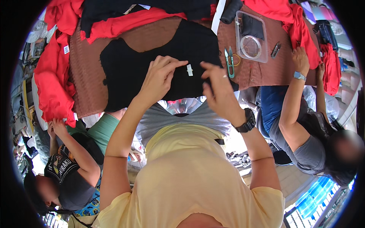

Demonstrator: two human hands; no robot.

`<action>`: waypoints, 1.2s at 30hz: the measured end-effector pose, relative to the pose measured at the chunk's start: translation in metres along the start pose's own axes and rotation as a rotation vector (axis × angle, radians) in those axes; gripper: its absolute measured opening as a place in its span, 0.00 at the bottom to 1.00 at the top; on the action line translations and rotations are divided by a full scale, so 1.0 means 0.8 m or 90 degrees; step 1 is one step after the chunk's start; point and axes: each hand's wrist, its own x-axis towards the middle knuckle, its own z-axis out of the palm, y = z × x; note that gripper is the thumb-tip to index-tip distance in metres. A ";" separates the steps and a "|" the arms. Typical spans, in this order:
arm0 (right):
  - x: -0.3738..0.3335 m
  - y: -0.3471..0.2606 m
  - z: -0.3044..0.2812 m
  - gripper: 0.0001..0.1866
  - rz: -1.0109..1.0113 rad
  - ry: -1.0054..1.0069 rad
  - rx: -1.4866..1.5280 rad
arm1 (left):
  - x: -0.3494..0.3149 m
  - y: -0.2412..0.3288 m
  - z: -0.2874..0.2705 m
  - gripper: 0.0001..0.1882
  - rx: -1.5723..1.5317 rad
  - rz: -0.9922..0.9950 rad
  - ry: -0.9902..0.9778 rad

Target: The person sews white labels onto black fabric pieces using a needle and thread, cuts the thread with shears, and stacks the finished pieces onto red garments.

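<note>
A black cut fabric piece [129, 72] with a scooped edge lies spread on the brown table in front of me. On it sits a small white label [189, 70]. My left hand [160, 76] rests on the fabric, its index finger stretched toward the label and the other fingers loosely bent. Just right of the label is my right hand [219, 89], slightly blurred, with a black watch [248, 121] on the wrist. Its thumb and bent fingers are apart, and nothing shows between them. Green-handled thread snips [229, 62] lie close beyond that hand.
A clear plastic box [263, 53] holds a black pad and a round spool. A small dark tool [276, 49] lies beside it. Red garments [53, 83] hang over the brown table [85, 87]. One person [300, 133] sits at right, another [76, 171] at left, both handling red cloth.
</note>
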 end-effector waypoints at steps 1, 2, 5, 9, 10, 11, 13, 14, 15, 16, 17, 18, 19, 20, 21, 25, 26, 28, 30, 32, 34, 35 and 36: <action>0.005 0.003 -0.004 0.14 0.012 0.051 0.034 | -0.004 0.000 0.002 0.21 -0.037 0.004 0.033; 0.009 0.005 -0.002 0.14 0.025 0.059 0.039 | -0.011 0.000 0.007 0.20 -0.006 0.031 0.043; 0.016 0.012 0.016 0.12 0.060 0.088 0.050 | -0.028 0.026 0.037 0.22 0.033 0.082 0.086; 0.015 0.010 0.045 0.09 0.061 0.134 -0.007 | -0.043 0.029 0.062 0.27 0.287 0.096 0.058; 0.016 0.008 0.047 0.09 0.048 0.142 -0.022 | -0.043 0.025 0.067 0.29 0.325 0.097 0.058; 0.015 0.007 0.047 0.08 0.036 0.150 -0.037 | -0.046 0.023 0.072 0.29 0.329 0.098 0.059; 0.006 0.011 0.050 0.09 0.024 0.155 -0.019 | -0.048 0.022 0.077 0.30 0.339 0.101 0.062; 0.002 0.012 0.049 0.10 0.026 0.155 0.001 | -0.048 0.021 0.078 0.30 0.337 0.100 0.064; -0.001 0.011 0.046 0.10 0.028 0.154 0.021 | -0.048 0.021 0.080 0.31 0.335 0.099 0.066; -0.006 0.013 0.046 0.11 0.043 0.147 0.035 | -0.049 0.022 0.081 0.32 0.332 0.096 0.065; -0.008 0.016 0.047 0.11 0.042 0.152 0.057 | -0.049 0.022 0.080 0.32 0.325 0.099 0.068; -0.009 0.019 0.048 0.11 0.041 0.157 0.080 | -0.048 0.021 0.078 0.33 0.318 0.102 0.071; -0.012 0.021 0.047 0.11 0.042 0.159 0.101 | -0.049 0.021 0.079 0.33 0.309 0.103 0.073; -0.015 0.022 0.047 0.11 0.040 0.163 0.108 | -0.050 0.022 0.080 0.33 0.304 0.103 0.080; -0.018 0.022 0.047 0.11 0.037 0.167 0.115 | -0.051 0.022 0.081 0.33 0.300 0.103 0.087; -0.021 0.017 0.044 0.09 0.024 0.186 0.154 | -0.056 0.029 0.082 0.31 0.305 0.106 0.087; -0.019 0.015 0.038 0.08 0.064 0.192 0.181 | -0.057 0.029 0.081 0.31 0.296 0.104 0.092; -0.003 0.016 0.009 0.06 0.076 0.245 0.119 | -0.058 0.028 0.080 0.31 0.279 0.100 0.104; 0.027 0.042 -0.036 0.07 0.064 0.355 -0.037 | -0.059 0.029 0.080 0.30 0.273 0.096 0.107; 0.055 0.101 -0.089 0.10 0.002 0.421 -0.278 | -0.054 0.031 0.079 0.28 0.251 0.107 0.108; 0.083 0.155 -0.120 0.12 0.140 0.433 -0.376 | -0.051 0.030 0.077 0.26 0.218 0.111 0.111; 0.096 0.177 -0.128 0.11 0.154 0.410 -0.386 | -0.050 0.030 0.074 0.24 0.177 0.086 0.108; 0.107 0.196 -0.130 0.11 0.168 0.384 -0.393 | -0.049 0.030 0.072 0.23 0.138 0.059 0.105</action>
